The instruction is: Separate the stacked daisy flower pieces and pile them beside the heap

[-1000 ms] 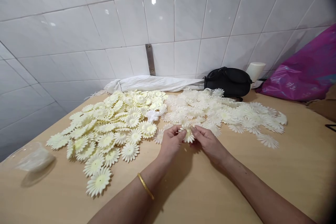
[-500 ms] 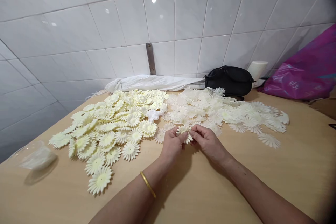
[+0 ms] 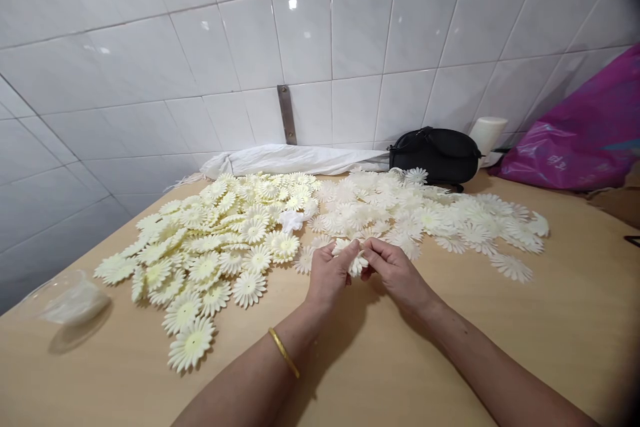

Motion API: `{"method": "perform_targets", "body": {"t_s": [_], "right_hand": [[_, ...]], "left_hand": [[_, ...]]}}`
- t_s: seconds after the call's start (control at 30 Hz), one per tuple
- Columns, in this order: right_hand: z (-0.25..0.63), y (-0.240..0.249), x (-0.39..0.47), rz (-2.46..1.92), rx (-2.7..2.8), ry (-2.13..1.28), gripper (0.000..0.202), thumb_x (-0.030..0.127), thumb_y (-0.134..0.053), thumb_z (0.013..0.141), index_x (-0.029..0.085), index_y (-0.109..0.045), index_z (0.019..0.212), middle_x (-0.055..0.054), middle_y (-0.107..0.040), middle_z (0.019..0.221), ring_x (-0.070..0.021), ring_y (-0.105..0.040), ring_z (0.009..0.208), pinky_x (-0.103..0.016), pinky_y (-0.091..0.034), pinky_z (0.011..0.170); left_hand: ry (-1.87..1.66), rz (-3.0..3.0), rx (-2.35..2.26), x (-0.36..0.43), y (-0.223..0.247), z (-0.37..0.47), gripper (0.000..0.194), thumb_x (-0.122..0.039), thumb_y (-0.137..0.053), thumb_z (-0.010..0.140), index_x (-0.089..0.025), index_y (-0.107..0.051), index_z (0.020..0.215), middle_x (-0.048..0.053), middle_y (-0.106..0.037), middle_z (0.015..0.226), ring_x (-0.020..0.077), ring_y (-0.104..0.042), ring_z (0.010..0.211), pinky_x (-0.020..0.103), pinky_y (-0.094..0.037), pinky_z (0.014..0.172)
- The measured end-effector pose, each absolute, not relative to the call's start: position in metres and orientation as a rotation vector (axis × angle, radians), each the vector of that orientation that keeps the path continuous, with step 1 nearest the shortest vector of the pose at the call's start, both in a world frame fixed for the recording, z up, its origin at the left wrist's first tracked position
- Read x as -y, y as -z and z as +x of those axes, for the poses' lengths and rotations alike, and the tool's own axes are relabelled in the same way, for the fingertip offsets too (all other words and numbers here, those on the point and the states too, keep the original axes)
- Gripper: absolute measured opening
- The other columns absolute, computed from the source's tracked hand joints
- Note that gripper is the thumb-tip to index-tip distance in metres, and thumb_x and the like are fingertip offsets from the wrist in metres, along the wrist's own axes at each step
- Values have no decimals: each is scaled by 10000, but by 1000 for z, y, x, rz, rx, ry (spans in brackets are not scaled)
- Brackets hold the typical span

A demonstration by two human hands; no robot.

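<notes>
Between both hands, at the middle of the table, is a pale flower piece. My left hand is closed on it, with the thumb lying across its petals. My right hand pinches its right edge, and part of the piece is hidden by the fingers. A heap of yellowish flower pieces spreads to the left of my hands. Just beyond my hands and to the right lies a heap of whiter, translucent flower pieces. A small crumpled white scrap sits between the heaps.
A clear bowl-like container with white contents stands at the left. Along the tiled wall lie a white cloth, a black case and a white cylinder. At the far right is a purple bag.
My left thumb has moved up over the flower piece and covers its middle. The piece looks tilted or bent between my fingers. Both hands stay in nearly the same place.
</notes>
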State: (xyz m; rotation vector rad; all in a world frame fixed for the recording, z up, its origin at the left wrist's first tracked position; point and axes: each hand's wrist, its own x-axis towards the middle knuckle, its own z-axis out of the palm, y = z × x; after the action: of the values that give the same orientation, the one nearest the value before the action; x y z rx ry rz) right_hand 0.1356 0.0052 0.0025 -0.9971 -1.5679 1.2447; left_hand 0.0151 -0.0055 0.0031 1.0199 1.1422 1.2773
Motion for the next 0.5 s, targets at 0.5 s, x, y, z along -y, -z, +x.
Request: {"method": "perform_targets", "body": {"t_s": [0.5], "right_hand": [[151, 10, -25, -1128, 1103, -1228, 344, 481, -629, 630, 175, -497, 548, 27, -505, 511, -91, -470, 466, -223, -377, 465]], "left_hand": [[-1178, 555, -834, -10, -2, 4, 295, -408, -524, 747, -119, -549, 802, 61, -597, 670, 119, -580, 527, 219, -462, 467]]}}
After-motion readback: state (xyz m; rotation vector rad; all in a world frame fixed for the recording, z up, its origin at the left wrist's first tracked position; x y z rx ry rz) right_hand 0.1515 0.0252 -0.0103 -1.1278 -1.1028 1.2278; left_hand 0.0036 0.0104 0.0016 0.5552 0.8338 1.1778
